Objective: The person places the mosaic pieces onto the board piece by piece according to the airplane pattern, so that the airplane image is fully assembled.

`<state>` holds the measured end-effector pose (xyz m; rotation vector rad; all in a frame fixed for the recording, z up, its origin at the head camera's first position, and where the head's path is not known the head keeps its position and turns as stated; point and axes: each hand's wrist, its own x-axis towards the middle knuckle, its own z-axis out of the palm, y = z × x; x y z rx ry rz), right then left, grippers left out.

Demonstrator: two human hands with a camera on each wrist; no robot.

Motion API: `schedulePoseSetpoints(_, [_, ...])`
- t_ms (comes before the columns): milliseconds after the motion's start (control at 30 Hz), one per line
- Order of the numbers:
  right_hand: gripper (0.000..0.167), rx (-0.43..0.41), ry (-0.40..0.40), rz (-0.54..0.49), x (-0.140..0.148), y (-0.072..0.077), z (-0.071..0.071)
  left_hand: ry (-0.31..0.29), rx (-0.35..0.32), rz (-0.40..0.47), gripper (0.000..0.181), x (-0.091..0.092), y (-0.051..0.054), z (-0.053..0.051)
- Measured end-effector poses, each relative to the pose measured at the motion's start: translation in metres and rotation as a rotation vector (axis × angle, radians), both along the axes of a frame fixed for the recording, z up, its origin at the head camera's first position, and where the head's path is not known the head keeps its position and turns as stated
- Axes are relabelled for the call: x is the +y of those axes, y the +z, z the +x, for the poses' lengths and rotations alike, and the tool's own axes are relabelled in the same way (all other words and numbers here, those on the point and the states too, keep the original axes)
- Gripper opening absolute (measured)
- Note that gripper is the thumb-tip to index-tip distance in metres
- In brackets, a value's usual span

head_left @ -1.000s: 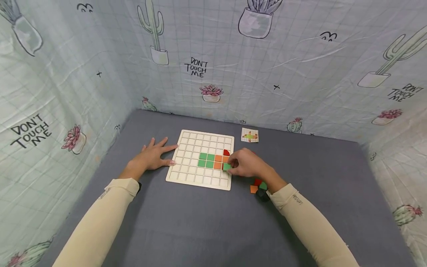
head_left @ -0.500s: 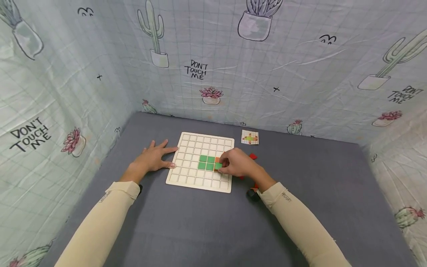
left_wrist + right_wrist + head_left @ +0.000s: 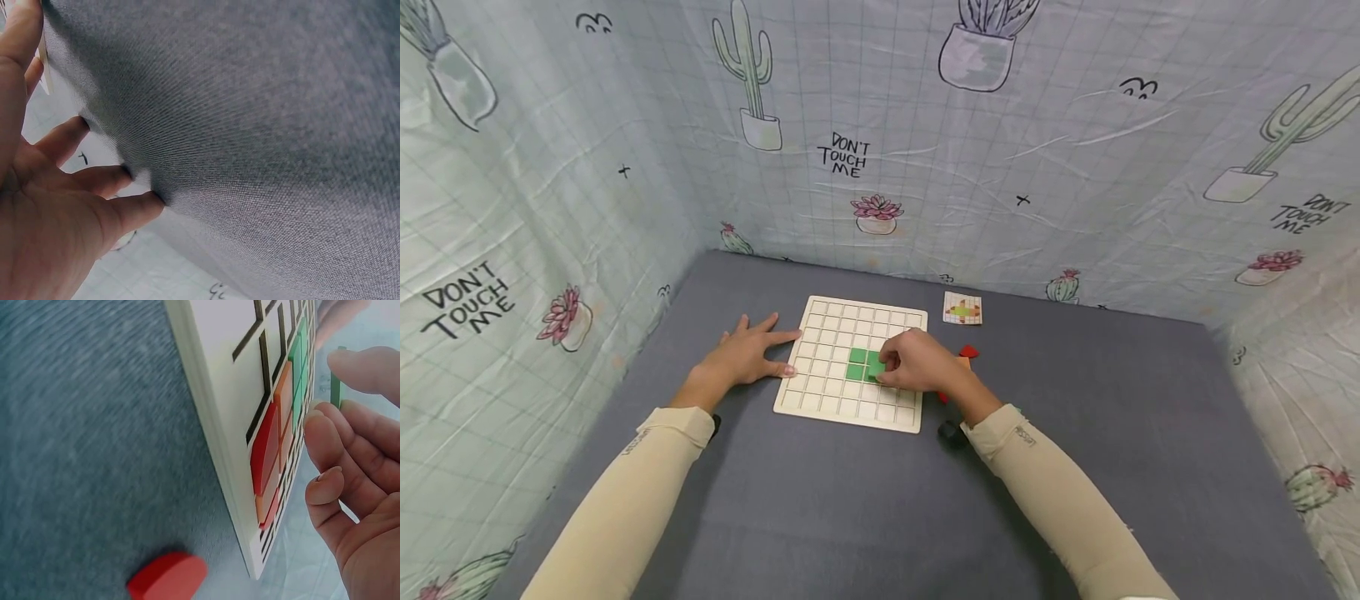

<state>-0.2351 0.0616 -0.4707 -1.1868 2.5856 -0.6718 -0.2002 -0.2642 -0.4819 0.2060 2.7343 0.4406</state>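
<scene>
A pale gridded board (image 3: 812, 402) lies on the grey table. My left hand (image 3: 739, 357) has its fingers spread at the board's left side, thumb and index finger touching the edge. In the left wrist view other fingertips (image 3: 150, 203) rest on the cloth. My right hand (image 3: 919, 363) pinches a green square tile (image 3: 336, 378) over the middle of the board. Green tiles (image 3: 855, 372) sit in cells to its left. Orange tiles (image 3: 285, 394) and a red rounded piece (image 3: 265, 453), set in the board, show in the right wrist view; the right hand hides them in the head view.
Behind the board to the right lies a small pattern card (image 3: 962, 308). Loose red pieces (image 3: 969, 352) and an orange piece (image 3: 965, 362) are right of the board, partly behind the right arm. A printed cloth (image 3: 880, 125) walls the table's back and sides.
My right hand has moved left across the board with the green tile, from the right edge past the orange tiles to the green ones. The left hand has stayed in place.
</scene>
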Motion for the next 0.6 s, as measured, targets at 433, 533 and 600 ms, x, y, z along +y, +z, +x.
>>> schedulePoseSetpoints(433, [0.007,0.006,-0.020,-0.024,-0.017,-0.005,0.000,-0.001,0.011,0.009,0.081,-0.003,-0.002,0.001])
schedulePoseSetpoints(533, [0.006,-0.005,-0.027,-0.022,-0.021,-0.007,-0.001,-0.003,0.012,0.012,0.081,-0.003,-0.003,0.001])
schedulePoseSetpoints(600, [0.007,-0.006,-0.026,-0.015,-0.023,-0.008,-0.002,-0.011,0.014,0.010,0.080,-0.003,-0.005,0.002])
